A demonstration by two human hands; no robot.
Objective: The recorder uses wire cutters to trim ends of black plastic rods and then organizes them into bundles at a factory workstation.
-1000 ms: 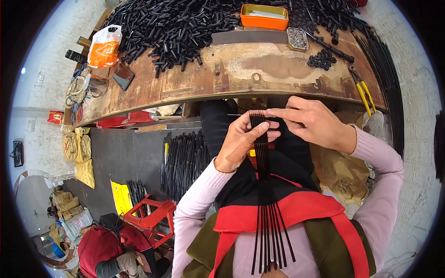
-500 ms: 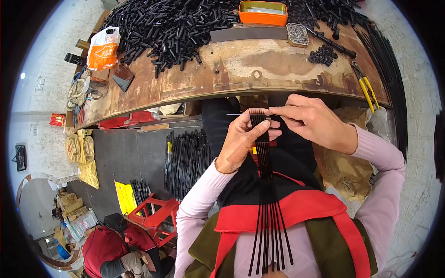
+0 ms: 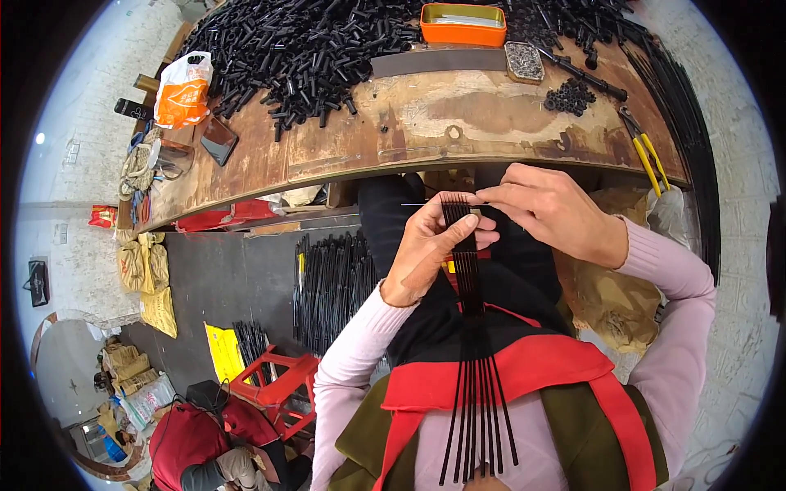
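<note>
My left hand (image 3: pixel 430 250) is closed round a flat row of long thin black rods (image 3: pixel 468 278), thumb in front and fingers behind. The rods' upper ends stand side by side above the thumb, and their lower ends fan out over my red and black apron (image 3: pixel 508 368). A thin straight wire (image 3: pixel 413 204) crosses at the rods' top ends and sticks out to the left. At the right side of those ends, my right hand (image 3: pixel 557 211) is closed in a pinch, seemingly on the wire's other end. That end is hidden by the fingertips.
Along the wooden bench (image 3: pixel 393 123) lies a heap of short black tubes (image 3: pixel 303 61). An orange box (image 3: pixel 463 26), a tin (image 3: pixel 524 61) and yellow-handled pliers (image 3: pixel 645 159) stand or lie there too. Bundled rods (image 3: pixel 334 282), a red stool (image 3: pixel 282 385) and another person (image 3: pixel 192 442) are lower left.
The fingers of my right hand have shifted slightly at the rods' top ends. My left hand keeps its hold, and the view has tilted a little.
</note>
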